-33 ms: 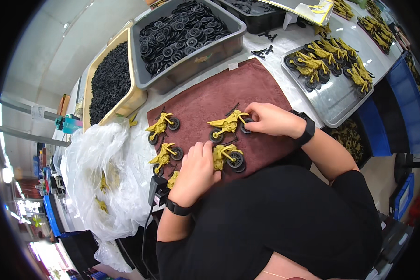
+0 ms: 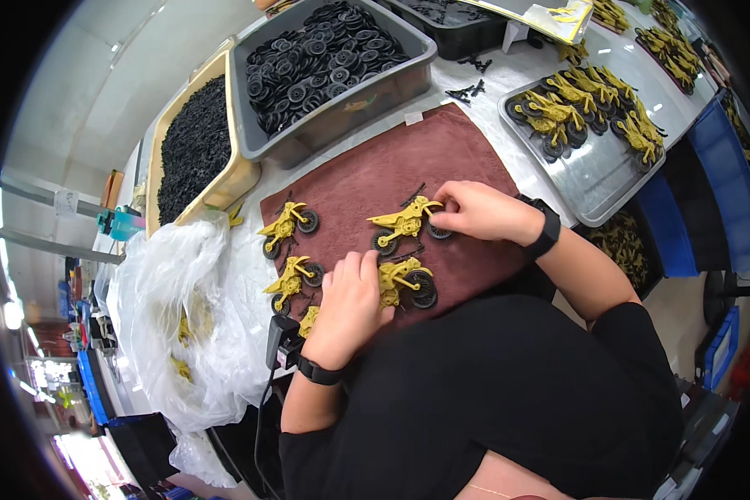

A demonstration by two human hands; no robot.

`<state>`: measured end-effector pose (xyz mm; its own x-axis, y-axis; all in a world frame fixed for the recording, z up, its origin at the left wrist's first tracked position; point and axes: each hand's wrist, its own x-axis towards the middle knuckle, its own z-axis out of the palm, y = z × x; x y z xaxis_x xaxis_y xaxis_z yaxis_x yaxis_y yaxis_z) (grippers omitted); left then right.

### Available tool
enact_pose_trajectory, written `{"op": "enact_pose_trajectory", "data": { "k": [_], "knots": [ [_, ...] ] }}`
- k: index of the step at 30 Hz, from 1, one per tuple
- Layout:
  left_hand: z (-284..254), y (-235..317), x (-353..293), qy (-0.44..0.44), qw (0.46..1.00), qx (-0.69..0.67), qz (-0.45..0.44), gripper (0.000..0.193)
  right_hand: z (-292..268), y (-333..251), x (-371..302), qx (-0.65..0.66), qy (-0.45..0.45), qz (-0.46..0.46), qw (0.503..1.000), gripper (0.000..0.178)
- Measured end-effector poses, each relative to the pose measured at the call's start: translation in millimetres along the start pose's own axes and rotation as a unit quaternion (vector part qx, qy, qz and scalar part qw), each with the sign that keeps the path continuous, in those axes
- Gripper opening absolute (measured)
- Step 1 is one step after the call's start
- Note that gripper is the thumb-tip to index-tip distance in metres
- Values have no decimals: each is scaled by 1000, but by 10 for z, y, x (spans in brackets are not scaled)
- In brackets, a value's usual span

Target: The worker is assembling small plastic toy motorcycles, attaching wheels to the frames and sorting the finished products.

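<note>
Several yellow toy motorcycles with black wheels lie on a maroon cloth (image 2: 342, 179). My right hand (image 2: 482, 212) is closed in a pinch at the front wheel (image 2: 438, 232) of the upper-right toy motorcycle (image 2: 404, 222); its fingertips partly cover that wheel. Closer to me, my left hand (image 2: 350, 300) curls over the rear of another toy motorcycle (image 2: 392, 285), fingers on one side and thumb on the other. That one's rear end is hidden under the hand. To the left lie two more toy motorcycles, an upper one (image 2: 283, 220) and a lower one (image 2: 290, 279).
Beyond the cloth stand a grey bin (image 2: 346, 112) of black wheels and a cream bin (image 2: 242, 167) of small black parts. A metal tray (image 2: 575, 187) at right bears finished-looking motorcycles. Clear plastic bags (image 2: 183, 308) slump at left, near a black cabled device (image 2: 282, 340).
My right fingertips have shifted slightly left over the front wheel. My left hand stays at the nearer toy motorcycle.
</note>
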<state>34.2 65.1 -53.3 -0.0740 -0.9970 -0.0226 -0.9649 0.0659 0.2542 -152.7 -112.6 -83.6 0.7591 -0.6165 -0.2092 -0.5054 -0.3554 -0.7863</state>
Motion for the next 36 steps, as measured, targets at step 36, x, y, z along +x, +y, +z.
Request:
{"op": "enact_pose_trajectory", "data": {
  "k": [36],
  "knots": [
    [-30, 524, 1153, 112, 971, -10, 212, 63, -311, 85, -612, 396, 111, -78, 908, 74]
  ]
}}
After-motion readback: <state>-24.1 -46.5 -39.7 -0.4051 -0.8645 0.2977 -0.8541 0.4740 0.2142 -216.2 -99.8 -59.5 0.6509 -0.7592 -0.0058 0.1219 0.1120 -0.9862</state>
